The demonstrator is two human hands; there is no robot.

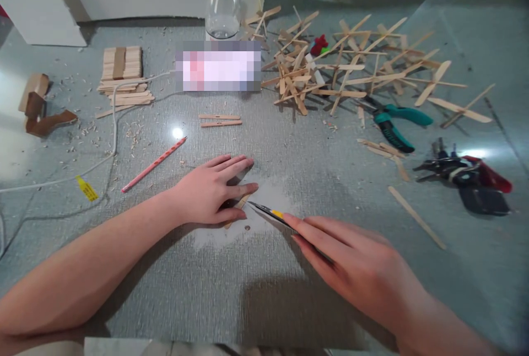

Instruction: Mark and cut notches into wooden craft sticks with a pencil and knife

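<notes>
My left hand lies flat with its fingers stretched out, thumb and index finger pressing a wooden craft stick down on a pale, dusty patch of the surface. Most of that stick is hidden beneath the hand. My right hand is closed around a craft knife with a dark blade and a yellow part. Its tip points left and is at or very near the stick, beside my left index finger. A small round dark object lies just below the blade tip. Two sticks with dark marks at their middles lie farther back.
A pink pencil, white cable and bundled sticks are at left. A bottle stands behind a blurred-out area. Crossed sticks spread across the back right, near teal-handled pliers, keys and a loose stick.
</notes>
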